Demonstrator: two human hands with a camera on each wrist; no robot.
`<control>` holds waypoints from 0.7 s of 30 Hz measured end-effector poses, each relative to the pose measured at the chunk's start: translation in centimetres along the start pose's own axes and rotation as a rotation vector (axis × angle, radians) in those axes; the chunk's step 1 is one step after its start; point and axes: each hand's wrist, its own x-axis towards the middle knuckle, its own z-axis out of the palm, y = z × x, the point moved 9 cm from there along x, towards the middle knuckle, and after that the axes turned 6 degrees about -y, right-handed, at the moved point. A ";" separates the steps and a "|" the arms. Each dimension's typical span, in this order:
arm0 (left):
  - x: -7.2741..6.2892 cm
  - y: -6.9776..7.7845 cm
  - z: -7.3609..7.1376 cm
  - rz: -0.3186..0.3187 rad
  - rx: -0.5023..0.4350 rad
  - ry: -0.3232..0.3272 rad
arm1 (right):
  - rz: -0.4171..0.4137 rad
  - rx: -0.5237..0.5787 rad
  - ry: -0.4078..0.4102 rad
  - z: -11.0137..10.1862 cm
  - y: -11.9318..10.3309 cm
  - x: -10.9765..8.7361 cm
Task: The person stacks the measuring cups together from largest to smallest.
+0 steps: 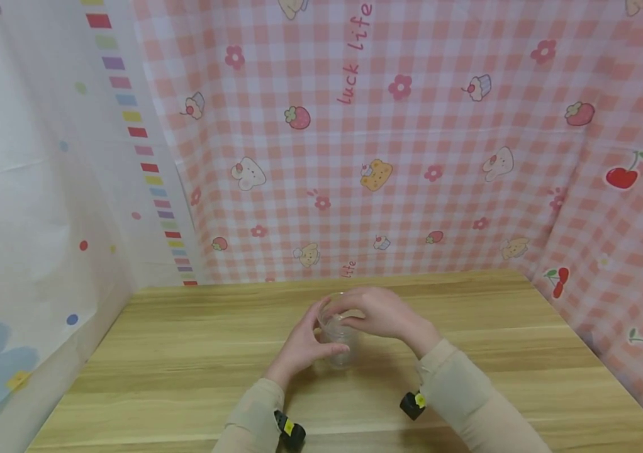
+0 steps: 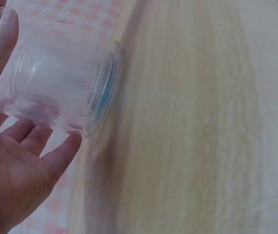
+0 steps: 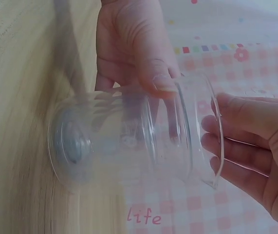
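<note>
A clear beaker (image 1: pixel 340 353) with ring-like ridges stands upright on the wooden table, near its middle. My left hand (image 1: pixel 301 345) grips its left side, the thumb across the near wall and the fingers on the far side. At the top, my right hand (image 1: pixel 384 313) has its bent fingers and thumb at the open rim. The right wrist view shows the beaker (image 3: pixel 112 141) with a small lip on its rim, and the right fingertips at the mouth. Whether a second clear piece sits inside is hard to tell. In the left wrist view the beaker's base (image 2: pixel 104 92) looks bluish.
The light wooden table (image 1: pixel 197 352) reaches back to a pink checked cloth (image 1: pixel 321 157). A white patterned cloth (image 1: pixel 44 189) hangs at the left, and a checked cloth with cherries (image 1: pixel 633 264) at the right. Black wrist cameras (image 1: pixel 412 406) sit on both sleeves.
</note>
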 end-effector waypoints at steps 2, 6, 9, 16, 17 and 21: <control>0.2 -0.7 0.0 -0.005 0.018 0.004 | 0.013 -0.005 0.019 -0.3 0.1 -0.4; 0.5 -1.9 0.0 -0.012 0.043 0.000 | 0.040 -0.021 0.055 -0.9 0.4 -1.1; 0.4 -2.0 -0.1 -0.005 0.051 -0.020 | 0.055 -0.033 0.079 -1.3 0.7 -1.8; -0.5 -0.9 -1.0 0.020 0.122 -0.036 | 0.105 -0.036 0.115 -2.0 1.6 -3.5; -0.6 -0.8 -1.2 0.023 0.133 -0.036 | 0.115 -0.034 0.118 -2.0 1.8 -3.8; -1.4 -0.2 -1.9 0.027 0.191 -0.036 | 0.149 -0.057 0.140 -2.1 2.4 -4.8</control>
